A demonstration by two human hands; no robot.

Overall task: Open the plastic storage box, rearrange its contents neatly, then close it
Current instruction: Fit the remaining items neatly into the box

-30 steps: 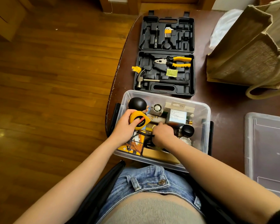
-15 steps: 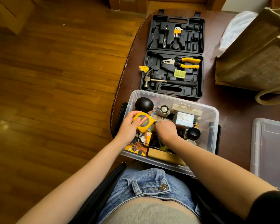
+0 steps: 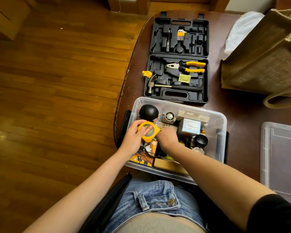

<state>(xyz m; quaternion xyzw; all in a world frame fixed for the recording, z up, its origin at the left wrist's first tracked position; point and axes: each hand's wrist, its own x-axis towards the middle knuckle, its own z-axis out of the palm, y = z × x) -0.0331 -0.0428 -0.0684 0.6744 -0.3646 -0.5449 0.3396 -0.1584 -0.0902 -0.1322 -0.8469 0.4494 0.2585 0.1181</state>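
Right now the plastic storage box point(image 3: 223, 132) sits open at the near edge of the table point(image 3: 242, 115), w/ its clear lid point(image 3: 282, 157) lying off to the right, apart from it. Left hand point(image 3: 133, 138) grips the yellow tape measure point(image 3: 148, 131) above the box's left side, fingers wrapped over the top and thumb along its near face. Tape measure looks like hard plastic, compact, prob. a bit heavy for its size, smooth, so a full wrap round the body is the safe hold; its black strap point(image 3: 145, 151) dangles below and could snag. Right hand point(image 3: 167, 137) reaches down into the middle of the box, back of hand up, fingers buried among the contents; can't tell whether it's holding anything. Hands sit just beside each other, forearms converging over the box. Contents look mixed: stiff cartons, a black round knob point(image 3: 149, 112), small loose bits.
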